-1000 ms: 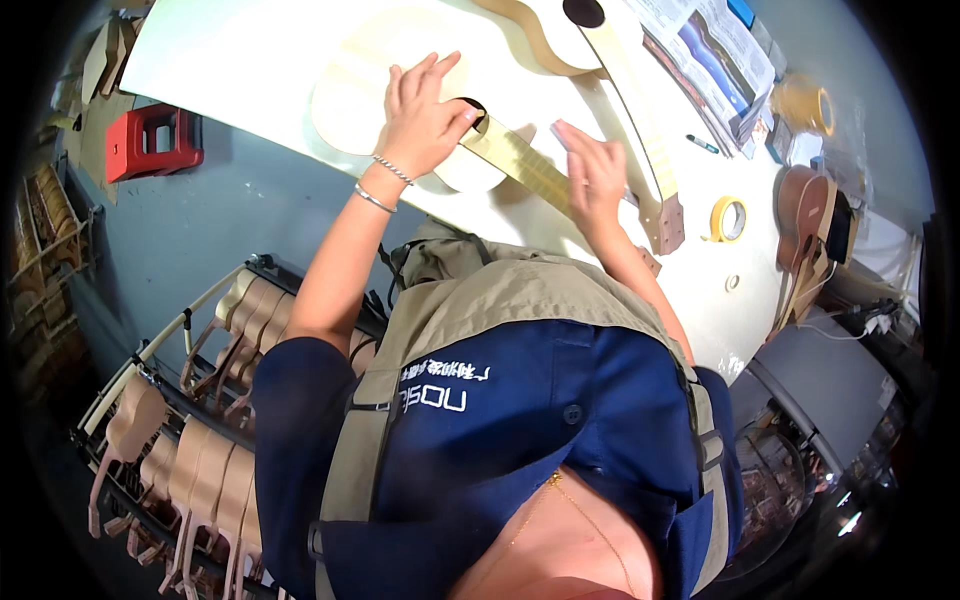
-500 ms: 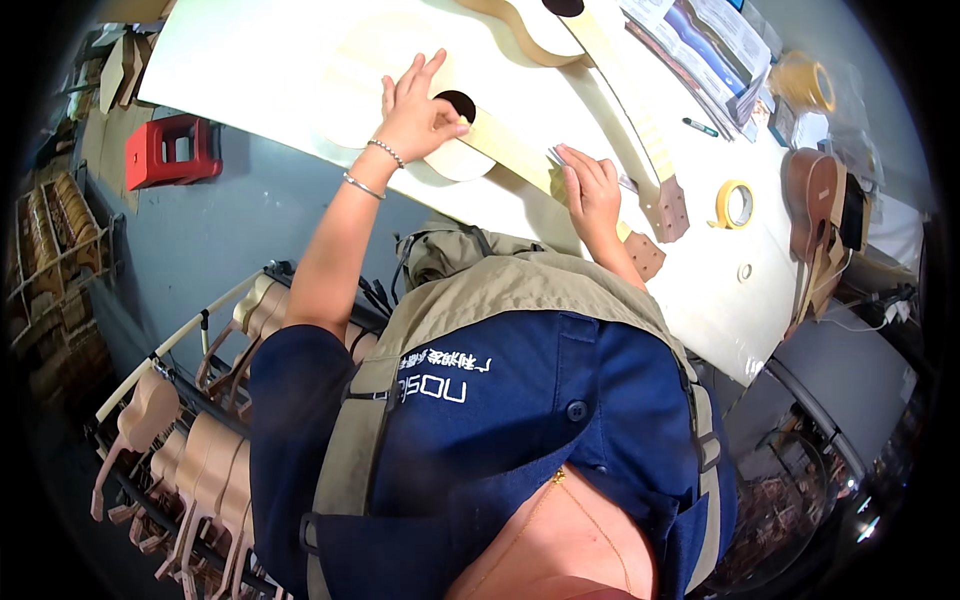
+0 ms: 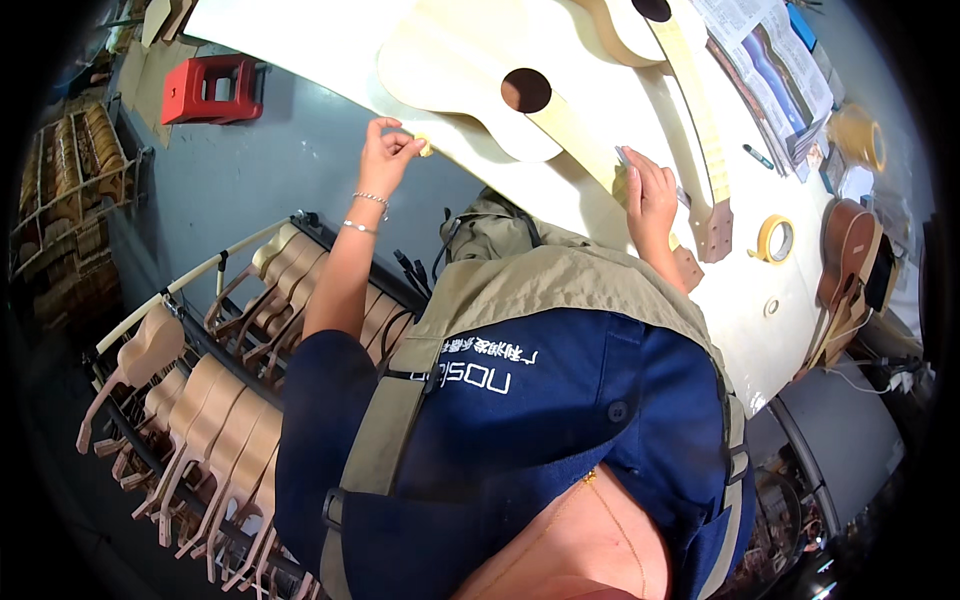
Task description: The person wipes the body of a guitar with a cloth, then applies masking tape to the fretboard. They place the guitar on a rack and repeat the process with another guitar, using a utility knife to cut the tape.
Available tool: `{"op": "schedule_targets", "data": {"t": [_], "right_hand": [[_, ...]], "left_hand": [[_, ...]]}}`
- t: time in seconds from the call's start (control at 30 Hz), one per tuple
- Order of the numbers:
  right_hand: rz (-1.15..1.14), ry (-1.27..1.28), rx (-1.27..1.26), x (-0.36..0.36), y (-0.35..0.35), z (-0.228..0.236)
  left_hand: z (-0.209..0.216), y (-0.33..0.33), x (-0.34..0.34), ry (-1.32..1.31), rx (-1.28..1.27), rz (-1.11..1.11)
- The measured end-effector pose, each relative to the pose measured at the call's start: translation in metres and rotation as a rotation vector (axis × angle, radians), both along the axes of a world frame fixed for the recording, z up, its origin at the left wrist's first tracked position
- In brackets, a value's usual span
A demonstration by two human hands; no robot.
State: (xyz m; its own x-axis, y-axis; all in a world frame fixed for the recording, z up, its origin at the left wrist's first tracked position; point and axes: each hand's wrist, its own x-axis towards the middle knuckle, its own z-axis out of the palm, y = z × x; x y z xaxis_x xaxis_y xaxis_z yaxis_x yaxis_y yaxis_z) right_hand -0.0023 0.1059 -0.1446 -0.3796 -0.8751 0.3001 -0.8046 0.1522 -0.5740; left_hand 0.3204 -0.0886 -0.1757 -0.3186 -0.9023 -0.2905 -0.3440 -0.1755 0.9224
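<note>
A pale unfinished ukulele (image 3: 450, 65) lies face up on the white table, its neck running toward my body. My left hand (image 3: 385, 160) is off the table's near edge, thumb and fingers pinched on a crumpled bit of yellow tape (image 3: 425, 148). Over the neck (image 3: 585, 140), my right hand (image 3: 652, 200) is closed round a slim grey tool (image 3: 622, 156); its kind cannot be made out. Part of the brown headstock (image 3: 688, 268) shows beside my right wrist. A second pale ukulele (image 3: 610, 30) with a long neck lies beyond it.
On the table (image 3: 745, 345) are a yellow tape roll (image 3: 775, 240), a small ring (image 3: 771, 307), a marker (image 3: 758, 157) and newspapers (image 3: 775, 80). A brown ukulele (image 3: 845, 250) stands at right. A red stool (image 3: 210, 90) and a rack of ukulele bodies (image 3: 215, 410) are on the left.
My left hand has moved from beside the sound hole back past the table edge, now with yellow tape visible in its fingers. The right hand stays at the neck. The view has shifted.
</note>
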Motion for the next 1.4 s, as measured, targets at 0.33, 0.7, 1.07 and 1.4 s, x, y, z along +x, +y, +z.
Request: {"op": "schedule_targets", "data": {"t": [0.33, 0.7, 1.07, 1.4], "right_hand": [[-0.186, -0.047, -0.313, -0.047, 0.02, 0.026], [-0.835, 0.148, 0.112, -0.151, 0.076, -0.017], [-0.72, -0.108, -0.037, -0.095, 0.061, -0.022], [-0.696, -0.173, -0.091, -0.102, 0.06, -0.011]], "left_hand": [[0.007, -0.031, 0.001, -0.419, -0.557, 0.216], [0.081, 0.012, -0.39, 0.235, -1.187, -0.907], [0.008, 0.001, -0.547, -0.259, -1.4, -1.447], [0.035, -0.027, -0.553, 0.006, -0.649, -0.941]]}}
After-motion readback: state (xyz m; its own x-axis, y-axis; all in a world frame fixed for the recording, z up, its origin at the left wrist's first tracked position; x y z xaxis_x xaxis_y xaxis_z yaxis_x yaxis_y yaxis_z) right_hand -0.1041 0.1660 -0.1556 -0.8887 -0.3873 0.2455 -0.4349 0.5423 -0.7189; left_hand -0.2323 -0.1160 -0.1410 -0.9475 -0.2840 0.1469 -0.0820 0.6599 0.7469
